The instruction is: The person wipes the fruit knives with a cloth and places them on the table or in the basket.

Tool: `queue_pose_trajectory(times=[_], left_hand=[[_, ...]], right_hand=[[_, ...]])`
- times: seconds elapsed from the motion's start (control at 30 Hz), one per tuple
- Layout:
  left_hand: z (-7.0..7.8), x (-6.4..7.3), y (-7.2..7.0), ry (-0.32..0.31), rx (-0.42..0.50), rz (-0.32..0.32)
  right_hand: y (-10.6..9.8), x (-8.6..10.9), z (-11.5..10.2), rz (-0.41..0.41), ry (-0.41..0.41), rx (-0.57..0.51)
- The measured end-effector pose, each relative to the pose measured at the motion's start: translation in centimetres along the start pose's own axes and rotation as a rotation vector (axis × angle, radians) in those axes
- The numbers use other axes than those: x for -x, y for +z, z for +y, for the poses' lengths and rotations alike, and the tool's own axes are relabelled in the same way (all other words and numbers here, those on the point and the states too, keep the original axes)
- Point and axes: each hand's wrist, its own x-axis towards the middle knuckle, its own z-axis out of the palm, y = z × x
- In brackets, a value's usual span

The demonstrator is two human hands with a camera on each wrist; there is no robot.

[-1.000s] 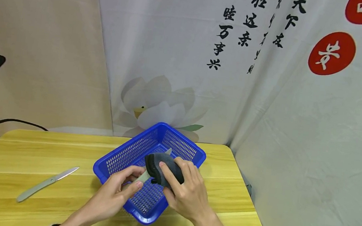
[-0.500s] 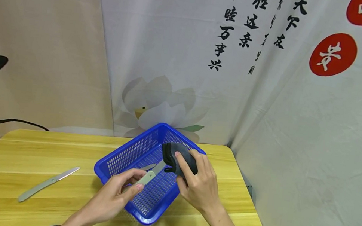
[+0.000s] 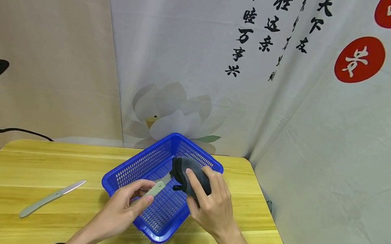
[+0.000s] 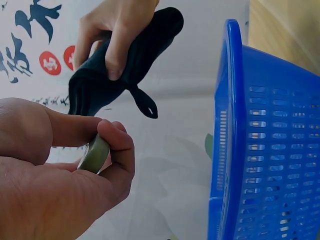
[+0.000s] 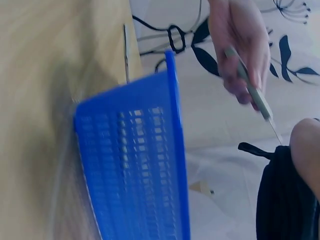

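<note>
Above the basket, my left hand (image 3: 125, 207) grips a knife (image 3: 155, 189) by its pale green handle. Its blade points away to the upper right. My right hand (image 3: 212, 207) holds a folded dark grey cloth (image 3: 194, 171) with black edging and a small hanging loop. The cloth covers the outer part of the blade, leaving a short stretch bare near the handle. In the right wrist view, the thin blade runs from the handle (image 5: 252, 90) to the edge of the dark cloth (image 5: 282, 200). The left wrist view shows the handle's butt (image 4: 95, 154) between the left fingers and thumb.
Below both hands, a blue perforated plastic basket (image 3: 111, 179) stands on the wooden table (image 3: 77, 160). Another knife with a pale green handle (image 3: 40, 202) lies unfolded on the table at the left. A printed curtain (image 3: 189, 56) hangs behind the table.
My right hand first drew the cloth up and right along the blade, baring more of it, then came slightly back down over the blade. The left hand stays nearly in place with the knife.
</note>
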Motion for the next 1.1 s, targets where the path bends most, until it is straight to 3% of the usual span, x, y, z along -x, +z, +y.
queue_pose_trajectory(times=[0.2, 0.43, 0.67, 1.1], left_hand=[[0.3, -0.1, 0.0, -0.014, -0.018, 0.005], [0.6, -0.1, 0.1, -0.008, -0.038, 0.004], [0.7, 0.1, 0.0, 0.011, -0.064, 0.008], [0.5, 0.3, -0.1, 0.072, -0.049, -0.006]], right_hand=[[0.3, 0.2, -2.3, -0.055, -0.061, -0.059], [0.5, 0.4, -3.3, -0.102, -0.065, -0.078], [0.6, 0.4, -3.0, -0.112, -0.046, -0.058], [0.8, 0.2, -0.7, -0.052, -0.015, -0.012]])
